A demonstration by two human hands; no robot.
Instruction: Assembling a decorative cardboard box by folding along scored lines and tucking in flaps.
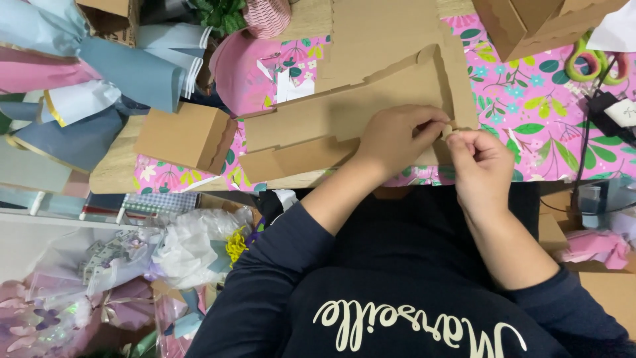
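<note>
A flat brown cardboard box blank point(344, 126) lies on a table covered with a pink floral sheet point(530, 113). My left hand point(401, 136) rests on the blank's right part, its fingers pinching at a flap edge. My right hand point(480, 166) meets it there, thumb and fingers pinched on the same small flap or tab at the blank's right edge. Both hands touch at the fingertips. What exactly sits between the fingertips is too small to tell.
A folded brown box point(185, 136) stands left of the blank, another open one point(536, 23) at the top right. Green-handled scissors point(586, 59) and a black cable lie right. Blue, pink and white wrapping paper rolls point(86, 73) pile up left; bags and clutter fill the floor below.
</note>
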